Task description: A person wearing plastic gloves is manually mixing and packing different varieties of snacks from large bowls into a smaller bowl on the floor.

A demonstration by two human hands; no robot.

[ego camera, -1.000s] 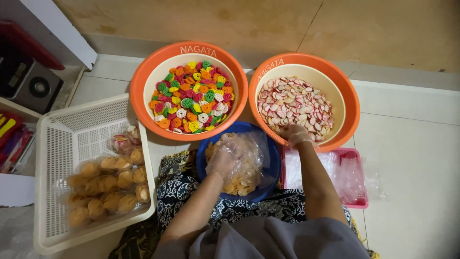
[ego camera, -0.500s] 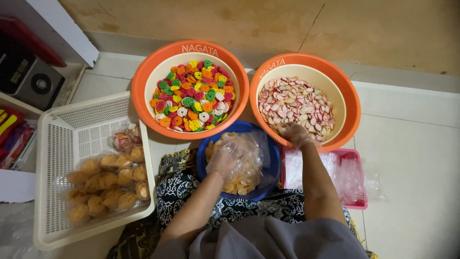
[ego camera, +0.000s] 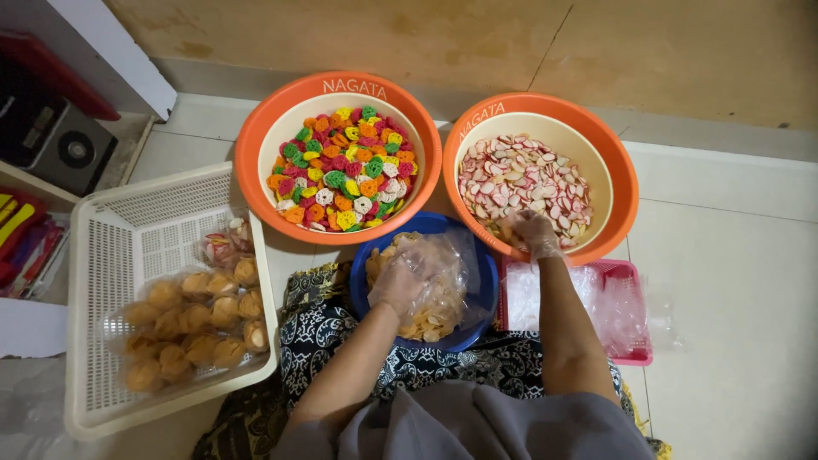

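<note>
Left hand [ego camera: 400, 285] grips clear bag [ego camera: 439, 273]; right hand [ego camera: 530, 234] pinches pink-white crackers [ego camera: 524, 183]

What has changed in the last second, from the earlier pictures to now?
Almost nothing. The right hand stays at the near edge of the pink-and-white crackers; the left hand stays on the clear bag over the blue bowl. Basins and basket unmoved.

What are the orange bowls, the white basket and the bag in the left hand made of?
Orange bowls: likely moulded plastic, smooth with a slight sheen. White basket: probably rigid plastic, with lattice-perforated walls. Bag in the left hand: thin clear plastic film; crackers show through its wrinkles.
</note>
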